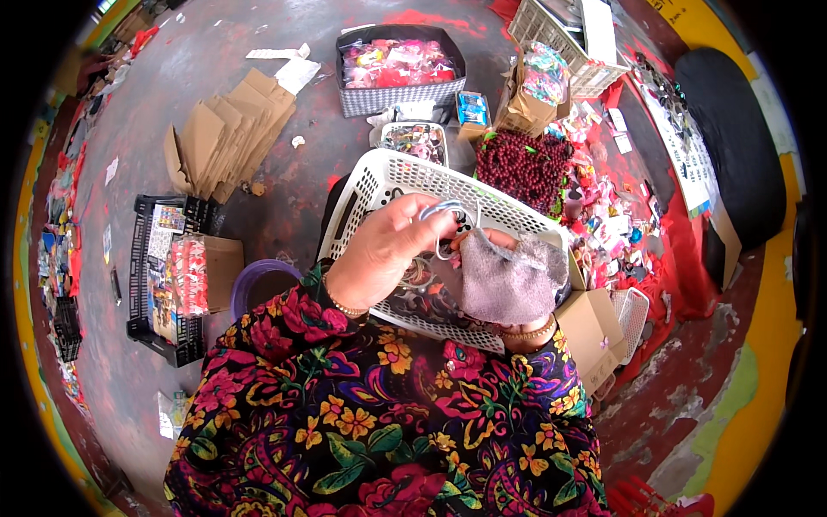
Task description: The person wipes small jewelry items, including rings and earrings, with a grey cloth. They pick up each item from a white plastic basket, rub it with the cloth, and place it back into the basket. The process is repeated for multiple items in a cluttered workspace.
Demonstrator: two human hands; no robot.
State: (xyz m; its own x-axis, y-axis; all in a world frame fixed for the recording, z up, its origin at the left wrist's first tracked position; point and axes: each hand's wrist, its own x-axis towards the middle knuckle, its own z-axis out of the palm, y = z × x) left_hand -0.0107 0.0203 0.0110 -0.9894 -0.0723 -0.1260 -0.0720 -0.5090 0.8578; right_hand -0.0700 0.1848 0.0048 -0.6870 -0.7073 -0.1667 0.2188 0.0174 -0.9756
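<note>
Over the white perforated basket (504,200) in front of me, my left hand (379,250) is closed in a pinch on a pale blue and white looped band (444,208). Close beside it, my right hand (498,237) grips a fuzzy mauve-grey cloth (508,284), which drapes over most of that hand and hides its palm. A few right fingertips show at the cloth's upper edge, near the band. Inside the basket lies a pile of dark, ring-like bands (422,297), partly covered by my hands.
Beyond the basket stand a small white basket (414,126) of mixed bits and a grey checked bin (401,96) of pink packets. Dark red beads (523,168) lie to the right. Flattened cardboard (233,129), a black crate (142,284) and a purple bucket (250,280) are left.
</note>
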